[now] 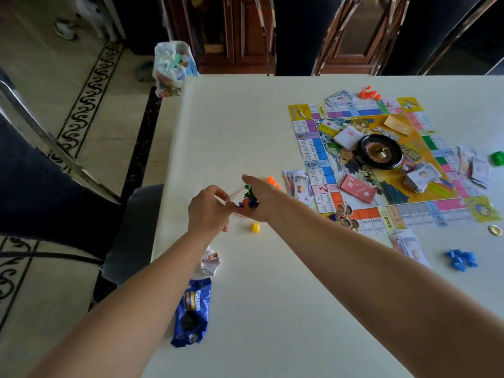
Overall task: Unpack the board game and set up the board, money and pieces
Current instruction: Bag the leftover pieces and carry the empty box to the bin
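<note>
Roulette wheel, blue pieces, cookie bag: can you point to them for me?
roulette wheel (pixel 380 151): head view, on its brown middle disc.
blue pieces (pixel 461 259): head view, middle of the heap.
cookie bag (pixel 192 312): head view, on the blue wrapper's front.

"OREO" is read in white letters on the blue foil biscuit packet (pixel 192 309). The characters "机" and "会" are printed on the red rectangular card (pixel 357 188) lying on the colourful paper game board (pixel 409 214). A "?" is shown on a pink board square (pixel 323 188); smaller prints cannot be made out
</note>
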